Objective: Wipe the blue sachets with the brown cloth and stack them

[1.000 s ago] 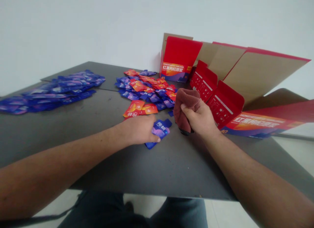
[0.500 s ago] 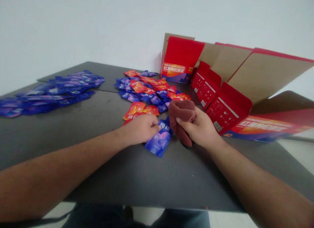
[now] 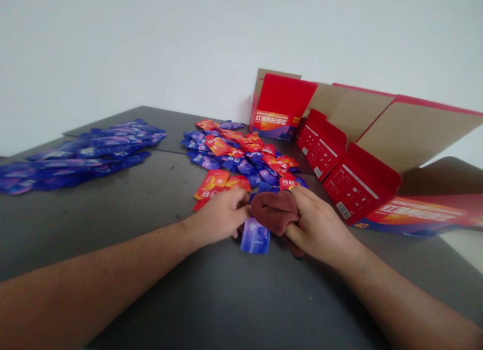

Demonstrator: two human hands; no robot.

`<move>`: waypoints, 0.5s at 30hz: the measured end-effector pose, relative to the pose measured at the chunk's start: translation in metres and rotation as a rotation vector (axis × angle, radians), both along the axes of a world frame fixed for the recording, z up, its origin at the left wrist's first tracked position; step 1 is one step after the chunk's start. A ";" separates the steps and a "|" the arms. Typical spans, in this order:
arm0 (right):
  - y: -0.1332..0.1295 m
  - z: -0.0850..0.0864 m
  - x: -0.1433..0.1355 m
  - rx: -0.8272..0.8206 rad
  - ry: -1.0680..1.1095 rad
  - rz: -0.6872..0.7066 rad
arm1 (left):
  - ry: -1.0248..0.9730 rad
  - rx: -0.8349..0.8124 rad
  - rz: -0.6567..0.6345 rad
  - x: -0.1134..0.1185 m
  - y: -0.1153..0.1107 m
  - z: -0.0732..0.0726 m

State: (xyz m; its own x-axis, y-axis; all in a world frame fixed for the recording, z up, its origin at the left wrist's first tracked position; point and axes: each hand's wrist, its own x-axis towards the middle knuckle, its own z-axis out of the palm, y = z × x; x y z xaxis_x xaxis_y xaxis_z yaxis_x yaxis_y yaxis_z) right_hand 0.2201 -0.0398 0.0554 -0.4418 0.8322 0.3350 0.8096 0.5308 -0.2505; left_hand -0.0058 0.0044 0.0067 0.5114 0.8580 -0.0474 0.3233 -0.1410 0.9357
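My left hand (image 3: 222,216) is closed in a pinch at the left edge of a blue sachet (image 3: 255,238), which is tilted upright above the table. My right hand (image 3: 320,227) grips a folded brown cloth (image 3: 274,211). The cloth lies against the sachet's upper part and hides it, along with some of my fingertips. Just beyond my left hand are orange-red sachets (image 3: 212,183) lying flat. Behind both hands spreads a mixed heap of blue and red sachets (image 3: 241,151).
To the left, a long pile of blue sachets (image 3: 86,151) covers part of the dark table (image 3: 181,294). At the right stand open red cartons (image 3: 358,189) with raised cardboard flaps, and another red carton (image 3: 277,111) is at the back by the white wall (image 3: 188,43).
The brown cloth has come left and onto the blue sachet. My two hands are closer together, and the sachet has turned more upright. The view has tilted up slightly.
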 end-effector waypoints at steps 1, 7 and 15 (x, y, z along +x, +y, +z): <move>0.000 0.000 0.000 -0.007 -0.004 -0.008 | -0.024 -0.016 -0.010 0.000 0.000 0.000; -0.002 0.001 -0.002 0.031 -0.030 -0.044 | -0.146 -0.097 0.007 0.002 -0.002 0.001; -0.009 -0.005 -0.011 -0.113 -0.087 0.156 | -0.224 -0.118 0.070 0.002 -0.001 0.000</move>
State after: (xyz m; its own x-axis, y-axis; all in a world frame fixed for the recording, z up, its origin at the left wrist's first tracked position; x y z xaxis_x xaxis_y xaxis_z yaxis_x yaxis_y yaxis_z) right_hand 0.2096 -0.0488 0.0503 -0.5913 0.7817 0.1986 0.7412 0.6237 -0.2481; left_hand -0.0040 0.0039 0.0062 0.4603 0.8868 -0.0420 0.1117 -0.0110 0.9937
